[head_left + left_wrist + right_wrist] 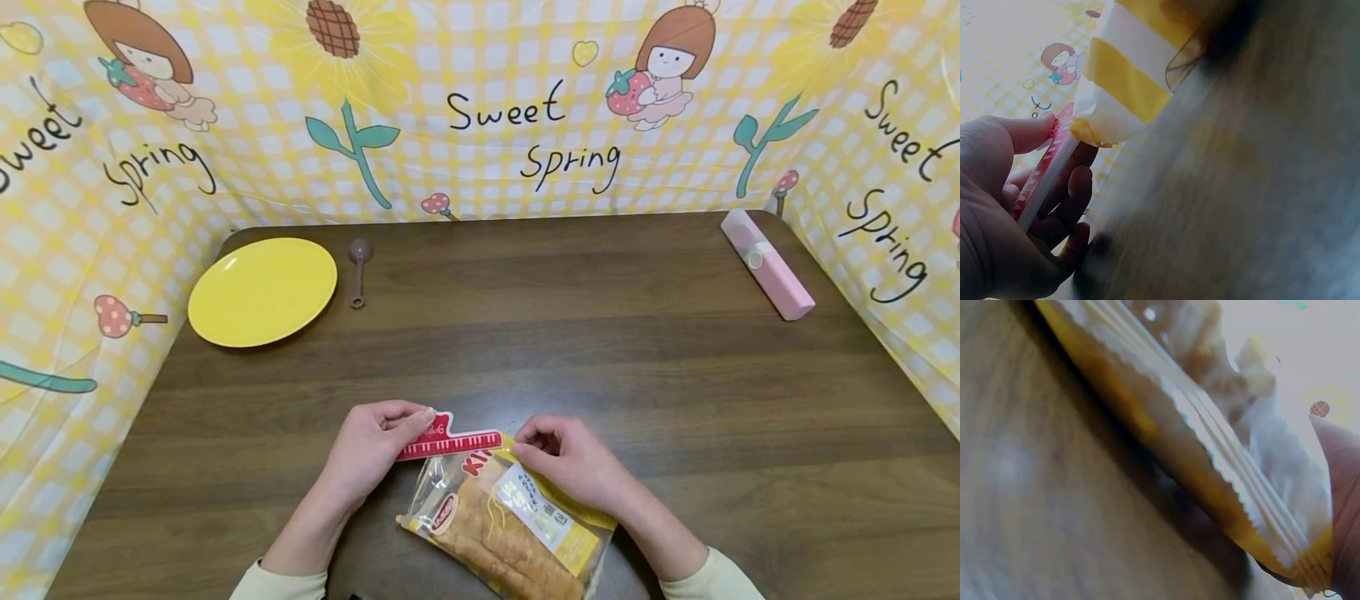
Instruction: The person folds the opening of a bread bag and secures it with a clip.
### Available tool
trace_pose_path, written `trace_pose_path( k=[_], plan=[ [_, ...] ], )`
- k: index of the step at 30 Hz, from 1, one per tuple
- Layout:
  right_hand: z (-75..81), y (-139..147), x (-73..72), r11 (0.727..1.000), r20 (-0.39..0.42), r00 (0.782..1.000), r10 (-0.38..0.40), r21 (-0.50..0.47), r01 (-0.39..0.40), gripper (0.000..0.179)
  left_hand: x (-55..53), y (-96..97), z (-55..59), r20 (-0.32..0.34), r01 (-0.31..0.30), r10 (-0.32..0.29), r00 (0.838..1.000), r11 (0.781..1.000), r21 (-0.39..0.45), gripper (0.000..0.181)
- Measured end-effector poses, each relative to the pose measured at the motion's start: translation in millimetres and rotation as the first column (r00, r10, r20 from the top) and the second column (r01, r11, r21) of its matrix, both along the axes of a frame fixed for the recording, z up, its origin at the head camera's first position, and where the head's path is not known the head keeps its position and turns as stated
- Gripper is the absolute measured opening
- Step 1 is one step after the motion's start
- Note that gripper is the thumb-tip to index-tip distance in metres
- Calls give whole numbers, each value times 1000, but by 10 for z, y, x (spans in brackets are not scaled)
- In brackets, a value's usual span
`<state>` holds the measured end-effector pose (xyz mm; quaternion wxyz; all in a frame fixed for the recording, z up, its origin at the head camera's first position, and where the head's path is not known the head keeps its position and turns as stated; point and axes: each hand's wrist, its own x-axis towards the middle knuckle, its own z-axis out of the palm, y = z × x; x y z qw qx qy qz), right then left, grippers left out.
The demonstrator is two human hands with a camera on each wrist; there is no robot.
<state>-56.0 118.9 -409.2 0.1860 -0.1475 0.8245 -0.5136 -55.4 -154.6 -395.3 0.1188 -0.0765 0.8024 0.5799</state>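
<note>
Carefully, at six o'clock on a brown wooden table (540, 333), grips a red clip (465, 442) with the left hand (378, 437), thumb on top and fingers curled beneath, at the eleven o'clock edge of a bread bag (534, 504). Cannot tell from these angles whether clamped to the film. At the bag's one o'clock, pinches its corner between thumb and forefinger of the right hand (577, 462), just beside the clip. Farther off, at ten o'clock, a yellow plate (262, 292) with a brown spoon (359, 271) at its three o'clock; at two o'clock, a pink-and-white case (772, 271); at twelve, a "Sweet Spring" backdrop (495, 179).
</note>
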Motion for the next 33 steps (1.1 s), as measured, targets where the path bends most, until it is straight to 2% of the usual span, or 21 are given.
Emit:
trace_pose_path(
  k=[12, 23, 33],
  plan=[
    [8, 20, -8, 1000, -2, 1000, 3, -12, -3, 10, 0, -3, -3, -6, -26, 26, 1000, 1000, -17, 26],
    [3, 8, -10, 1000, -25, 1000, 4, 8, -4, 10, 6, 40, -16, -30, -14, 13, 999, 999, -38, 25],
    [9, 1, -18, 1000, 8, 1000, 0, 16, 0, 10, 41, 83, -5, -51, -82, 85, 995, 995, 48, 23]
  ],
)
